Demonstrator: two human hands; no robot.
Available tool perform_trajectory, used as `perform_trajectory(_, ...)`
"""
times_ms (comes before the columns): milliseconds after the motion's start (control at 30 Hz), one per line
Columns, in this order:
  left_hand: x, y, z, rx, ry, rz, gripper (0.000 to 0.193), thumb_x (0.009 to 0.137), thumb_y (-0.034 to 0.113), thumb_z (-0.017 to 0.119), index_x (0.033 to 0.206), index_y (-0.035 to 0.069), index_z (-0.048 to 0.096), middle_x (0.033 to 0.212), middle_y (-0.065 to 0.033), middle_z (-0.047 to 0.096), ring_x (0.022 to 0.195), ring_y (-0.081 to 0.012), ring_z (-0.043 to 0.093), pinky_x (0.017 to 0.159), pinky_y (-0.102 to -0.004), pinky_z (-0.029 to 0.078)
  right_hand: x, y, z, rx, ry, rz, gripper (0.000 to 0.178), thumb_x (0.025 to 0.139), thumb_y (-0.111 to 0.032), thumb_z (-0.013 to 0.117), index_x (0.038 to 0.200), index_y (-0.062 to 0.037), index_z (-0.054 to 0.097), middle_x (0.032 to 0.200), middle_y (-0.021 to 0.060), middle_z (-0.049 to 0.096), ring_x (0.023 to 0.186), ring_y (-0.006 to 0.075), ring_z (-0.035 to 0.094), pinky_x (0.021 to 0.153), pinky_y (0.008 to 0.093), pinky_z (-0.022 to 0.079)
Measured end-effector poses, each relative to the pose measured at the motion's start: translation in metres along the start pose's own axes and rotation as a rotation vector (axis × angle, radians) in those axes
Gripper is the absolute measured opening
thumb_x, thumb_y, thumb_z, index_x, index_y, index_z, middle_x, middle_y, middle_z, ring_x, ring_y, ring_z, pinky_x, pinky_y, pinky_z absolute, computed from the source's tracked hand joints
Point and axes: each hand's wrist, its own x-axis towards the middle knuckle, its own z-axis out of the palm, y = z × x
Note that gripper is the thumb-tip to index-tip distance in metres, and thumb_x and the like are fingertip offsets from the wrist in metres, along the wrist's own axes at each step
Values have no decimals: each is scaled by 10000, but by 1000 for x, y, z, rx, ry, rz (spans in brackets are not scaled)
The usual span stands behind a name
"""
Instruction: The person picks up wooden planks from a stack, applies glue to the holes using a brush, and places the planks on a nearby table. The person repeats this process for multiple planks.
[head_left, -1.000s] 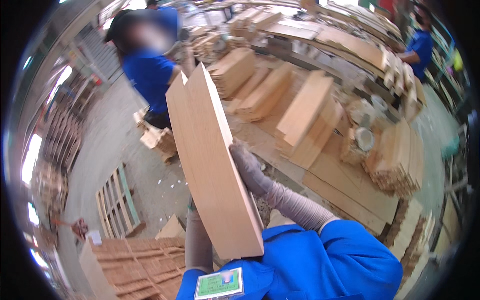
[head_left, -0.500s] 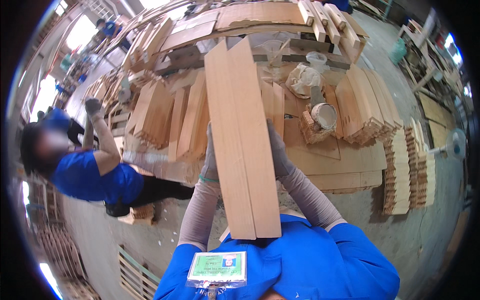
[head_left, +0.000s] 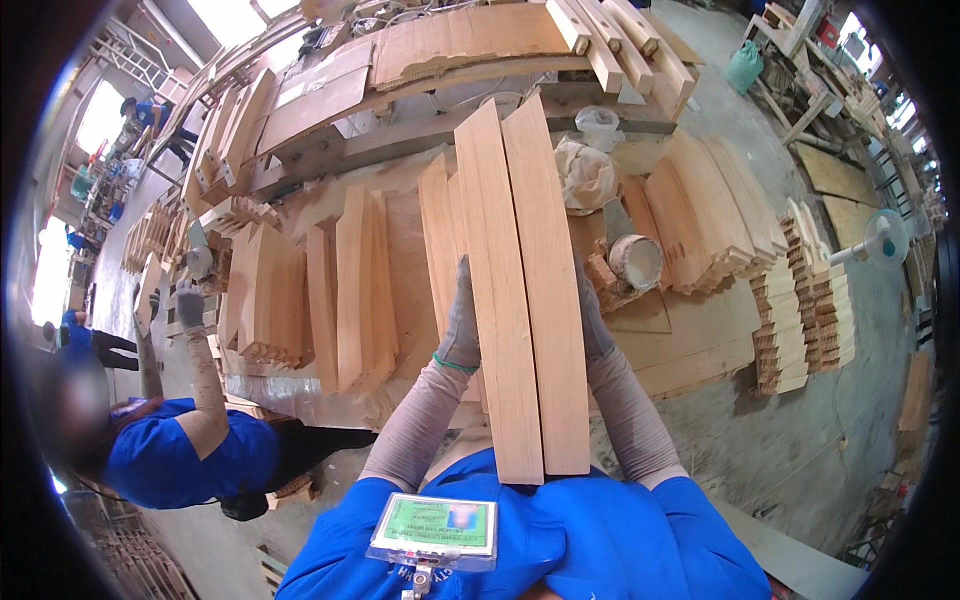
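1. We are wearing a blue shirt (head_left: 630, 535), a badge (head_left: 435, 530) hanging at its front.
2. Just beyond, we are holding two boards (head_left: 503, 300) lengthwise, side by side, a thin dark gap showing between them; their near ends are overlapping the shirt in view.
3. Our left hand (head_left: 460, 335) is gripping the boards along their left edge, and our right hand (head_left: 594, 325) is pressing in from the right; both are wearing grey gloves, some fingers hiding behind the wood.
4. Past the hands, the table (head_left: 705, 335) is bearing a left stack (head_left: 265, 295) and a right stack (head_left: 710, 205).
5. Between them, a pot (head_left: 636, 262) is sitting near a crumpled bag (head_left: 585, 175).
6. To our left, a co-worker (head_left: 190, 450) is raising a gloved hand.
7. Farther back, pale beams (head_left: 600, 40) are lying across a bench (head_left: 470, 45).
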Motion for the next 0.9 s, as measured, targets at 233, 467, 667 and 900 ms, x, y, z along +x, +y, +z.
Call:
perform_trajectory(233, -2, -9, -24, 10, 112, 35, 721, 884, 633, 319, 1305, 55, 411, 1163, -73, 549, 1004, -166, 566, 866, -296, 474, 14, 60, -29, 189, 123, 307, 539, 916, -435, 478, 1228, 5, 488, 1099, 57, 578, 999, 114, 535, 858, 255, 439)
perform_trajectory(467, -16, 28, -28, -8, 144, 44, 727, 880, 639, 317, 1297, 53, 418, 1147, -72, 555, 988, -164, 570, 855, -294, 478, 32, 135, -41, -236, 154, 467, 579, 872, -473, 527, 1185, 15, 543, 1132, 73, 593, 1015, 185, 530, 881, 291, 403)
perform_trajectory(667, -29, 49, -33, 2, 174, 64, 732, 877, 645, 316, 1291, 51, 424, 1134, -71, 560, 974, -162, 574, 846, -292, 482, 37, 133, -23, 88, 248, 439, 494, 850, -399, 598, 1108, 23, 591, 1049, 75, 602, 935, 127, 530, 834, 244, 419)
perform_trajectory(900, -35, 65, -31, 17, 176, 59, 737, 874, 651, 314, 1283, 49, 431, 1118, -70, 566, 958, -159, 578, 835, -289, 486, 56, 118, -21, -855, 78, 659, 746, 852, -629, 367, 1168, 20, 558, 1168, 187, 567, 1085, 298, 528, 948, 348, 375)
